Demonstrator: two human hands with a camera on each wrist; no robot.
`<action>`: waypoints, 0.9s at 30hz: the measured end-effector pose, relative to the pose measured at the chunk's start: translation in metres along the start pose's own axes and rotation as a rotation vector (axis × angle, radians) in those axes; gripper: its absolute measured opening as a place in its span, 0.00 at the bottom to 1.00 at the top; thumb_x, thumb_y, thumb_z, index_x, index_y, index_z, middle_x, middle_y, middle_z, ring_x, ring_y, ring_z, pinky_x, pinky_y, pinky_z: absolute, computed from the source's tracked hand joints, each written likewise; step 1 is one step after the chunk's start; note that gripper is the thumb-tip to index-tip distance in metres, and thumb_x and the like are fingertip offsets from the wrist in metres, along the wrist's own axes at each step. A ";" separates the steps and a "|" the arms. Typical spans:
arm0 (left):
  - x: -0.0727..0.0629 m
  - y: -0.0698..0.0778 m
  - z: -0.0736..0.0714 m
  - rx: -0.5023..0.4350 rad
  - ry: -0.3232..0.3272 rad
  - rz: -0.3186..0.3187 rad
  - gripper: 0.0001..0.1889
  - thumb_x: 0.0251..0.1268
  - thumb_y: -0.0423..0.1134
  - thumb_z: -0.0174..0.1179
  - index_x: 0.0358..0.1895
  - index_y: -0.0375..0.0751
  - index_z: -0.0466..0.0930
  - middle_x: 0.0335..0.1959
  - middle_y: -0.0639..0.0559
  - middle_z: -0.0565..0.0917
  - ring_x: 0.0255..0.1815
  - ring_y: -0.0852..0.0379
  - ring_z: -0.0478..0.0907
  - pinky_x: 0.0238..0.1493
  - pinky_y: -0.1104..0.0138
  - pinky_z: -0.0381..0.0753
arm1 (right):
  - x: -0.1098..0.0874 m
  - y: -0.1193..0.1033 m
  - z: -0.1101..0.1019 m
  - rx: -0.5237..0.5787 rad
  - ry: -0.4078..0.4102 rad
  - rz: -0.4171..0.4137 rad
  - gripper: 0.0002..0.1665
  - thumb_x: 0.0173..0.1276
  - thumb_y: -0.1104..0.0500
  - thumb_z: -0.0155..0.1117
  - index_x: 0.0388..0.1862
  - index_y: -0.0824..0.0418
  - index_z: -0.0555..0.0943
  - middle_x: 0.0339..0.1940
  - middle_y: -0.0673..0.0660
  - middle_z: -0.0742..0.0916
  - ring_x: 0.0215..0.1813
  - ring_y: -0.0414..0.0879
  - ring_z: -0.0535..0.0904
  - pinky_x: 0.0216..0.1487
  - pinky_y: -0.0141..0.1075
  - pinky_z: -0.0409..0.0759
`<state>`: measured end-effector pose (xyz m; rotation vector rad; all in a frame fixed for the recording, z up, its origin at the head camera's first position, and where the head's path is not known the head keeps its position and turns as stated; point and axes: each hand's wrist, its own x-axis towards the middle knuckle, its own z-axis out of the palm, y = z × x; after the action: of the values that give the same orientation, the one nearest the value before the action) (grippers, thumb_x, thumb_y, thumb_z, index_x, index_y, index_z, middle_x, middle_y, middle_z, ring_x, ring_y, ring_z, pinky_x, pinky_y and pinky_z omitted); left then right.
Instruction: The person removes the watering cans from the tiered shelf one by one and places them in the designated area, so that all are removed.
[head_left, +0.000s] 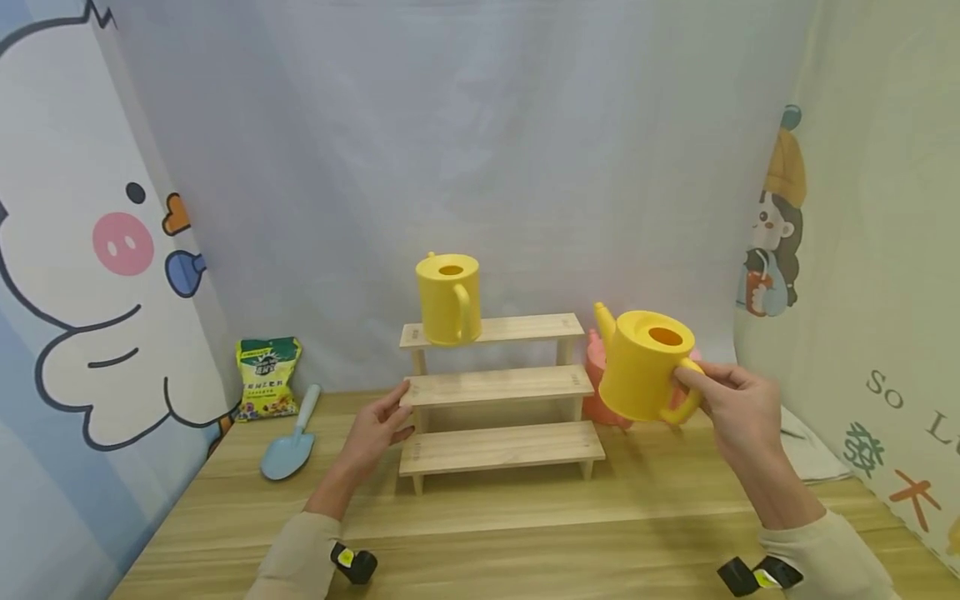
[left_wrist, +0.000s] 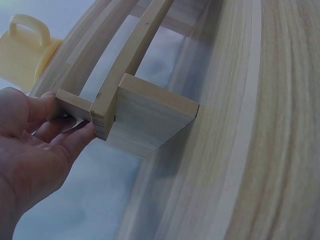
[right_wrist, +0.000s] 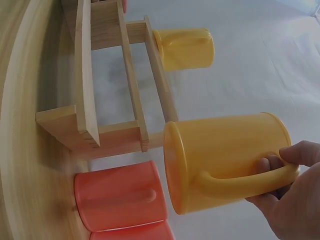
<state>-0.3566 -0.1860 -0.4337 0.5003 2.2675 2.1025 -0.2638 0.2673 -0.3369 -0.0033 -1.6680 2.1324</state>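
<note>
A three-tier wooden shelf stand [head_left: 502,447] is on the table, and my left hand [head_left: 372,431] grips the left end of its middle board between thumb and fingers, seen close in the left wrist view. On the top board, toward its left end, sits a yellow watering can [head_left: 441,308] with its handle facing me. My right hand [head_left: 742,412] holds a second yellow watering can [head_left: 637,375] by its handle, raised beside the stand's right end with the spout pointing left. Behind it, pink watering cans [right_wrist: 122,197] are partly hidden in the head view but show in the right wrist view.
A light-blue trowel [head_left: 288,454] lies on the table [head_left: 495,550] at the left. Behind it a green and yellow packet [head_left: 267,379] leans against the curtain [head_left: 525,167]. A white cloth [head_left: 813,450] lies at the right, near the printed side wall.
</note>
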 end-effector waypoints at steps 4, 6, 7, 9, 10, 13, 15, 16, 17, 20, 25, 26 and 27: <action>0.001 0.000 0.000 -0.003 0.014 -0.003 0.29 0.80 0.33 0.49 0.79 0.36 0.54 0.80 0.39 0.49 0.75 0.36 0.56 0.65 0.48 0.73 | -0.007 0.002 -0.008 -0.040 -0.015 0.007 0.05 0.59 0.67 0.77 0.35 0.66 0.90 0.34 0.49 0.88 0.42 0.40 0.82 0.42 0.28 0.86; 0.001 -0.001 0.000 0.003 0.010 0.000 0.29 0.81 0.33 0.49 0.79 0.36 0.53 0.80 0.38 0.49 0.75 0.35 0.56 0.65 0.48 0.74 | -0.010 0.003 -0.011 -0.059 -0.017 0.016 0.06 0.59 0.66 0.77 0.36 0.66 0.90 0.35 0.47 0.88 0.43 0.39 0.82 0.42 0.28 0.86; 0.001 -0.001 0.000 0.004 0.009 -0.001 0.29 0.81 0.33 0.49 0.79 0.36 0.53 0.80 0.38 0.49 0.75 0.36 0.56 0.65 0.48 0.74 | -0.011 0.003 -0.013 -0.064 -0.021 0.024 0.06 0.59 0.65 0.77 0.36 0.66 0.90 0.35 0.47 0.89 0.43 0.39 0.83 0.42 0.28 0.86; 0.001 -0.001 0.001 0.004 0.010 -0.002 0.29 0.80 0.34 0.49 0.79 0.36 0.54 0.80 0.38 0.49 0.75 0.36 0.56 0.65 0.50 0.75 | -0.014 0.004 -0.015 -0.077 -0.026 0.037 0.06 0.60 0.65 0.77 0.36 0.64 0.90 0.35 0.47 0.90 0.42 0.38 0.84 0.41 0.28 0.86; 0.001 -0.001 0.001 0.006 0.010 0.000 0.29 0.81 0.34 0.49 0.79 0.36 0.54 0.80 0.38 0.49 0.75 0.36 0.56 0.64 0.51 0.75 | -0.015 0.004 -0.016 -0.083 -0.031 0.042 0.06 0.60 0.65 0.77 0.36 0.64 0.90 0.35 0.47 0.90 0.42 0.38 0.84 0.41 0.28 0.86; 0.000 -0.002 0.000 0.000 0.008 0.007 0.29 0.81 0.34 0.49 0.79 0.35 0.53 0.80 0.37 0.49 0.75 0.36 0.55 0.64 0.51 0.75 | -0.017 0.005 -0.017 -0.095 -0.041 0.056 0.06 0.61 0.65 0.76 0.37 0.64 0.90 0.33 0.48 0.90 0.41 0.38 0.85 0.41 0.29 0.87; -0.001 -0.003 -0.001 -0.009 0.002 0.006 0.29 0.81 0.33 0.48 0.79 0.35 0.53 0.78 0.34 0.53 0.76 0.37 0.54 0.65 0.51 0.75 | -0.018 0.005 -0.018 -0.110 -0.042 0.069 0.05 0.61 0.66 0.76 0.37 0.64 0.90 0.33 0.48 0.90 0.41 0.38 0.85 0.42 0.30 0.87; -0.001 -0.004 -0.001 -0.013 -0.004 0.002 0.29 0.81 0.33 0.48 0.79 0.35 0.52 0.75 0.32 0.56 0.76 0.37 0.54 0.65 0.51 0.74 | -0.019 0.005 -0.019 -0.121 -0.041 0.077 0.04 0.61 0.66 0.76 0.36 0.64 0.90 0.32 0.48 0.90 0.41 0.38 0.85 0.42 0.30 0.87; -0.002 -0.004 -0.001 -0.016 -0.008 0.001 0.29 0.81 0.33 0.48 0.79 0.35 0.52 0.74 0.31 0.57 0.76 0.38 0.53 0.65 0.51 0.74 | -0.020 0.005 -0.020 -0.132 -0.039 0.088 0.04 0.61 0.66 0.76 0.35 0.64 0.90 0.32 0.49 0.90 0.41 0.38 0.85 0.42 0.29 0.87; -0.001 -0.003 -0.001 -0.020 -0.018 0.003 0.29 0.81 0.34 0.48 0.79 0.37 0.52 0.72 0.30 0.59 0.77 0.41 0.52 0.66 0.51 0.74 | -0.021 0.005 -0.023 -0.166 -0.035 0.118 0.05 0.60 0.64 0.77 0.35 0.63 0.90 0.32 0.50 0.90 0.41 0.38 0.84 0.43 0.29 0.86; 0.000 -0.002 -0.001 -0.013 -0.020 0.018 0.29 0.81 0.34 0.48 0.79 0.37 0.52 0.79 0.37 0.51 0.78 0.42 0.50 0.66 0.50 0.73 | -0.022 0.009 -0.028 -0.223 -0.045 0.147 0.06 0.59 0.61 0.79 0.33 0.61 0.90 0.32 0.50 0.89 0.39 0.38 0.86 0.43 0.28 0.86; 0.000 -0.001 -0.001 -0.010 -0.022 0.020 0.29 0.81 0.34 0.47 0.79 0.37 0.52 0.80 0.38 0.49 0.78 0.41 0.50 0.66 0.50 0.73 | -0.022 0.010 -0.029 -0.231 -0.048 0.153 0.06 0.59 0.61 0.79 0.33 0.60 0.90 0.31 0.49 0.89 0.38 0.38 0.86 0.43 0.28 0.86; 0.000 -0.001 -0.001 -0.010 -0.021 0.018 0.29 0.81 0.34 0.47 0.79 0.37 0.52 0.80 0.38 0.49 0.78 0.41 0.50 0.66 0.50 0.73 | -0.023 0.011 -0.031 -0.242 -0.048 0.158 0.05 0.59 0.61 0.79 0.32 0.60 0.90 0.31 0.48 0.89 0.38 0.39 0.86 0.43 0.28 0.86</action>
<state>-0.3573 -0.1869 -0.4348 0.5420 2.2487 2.1048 -0.2389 0.2860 -0.3618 -0.1621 -2.0044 2.0409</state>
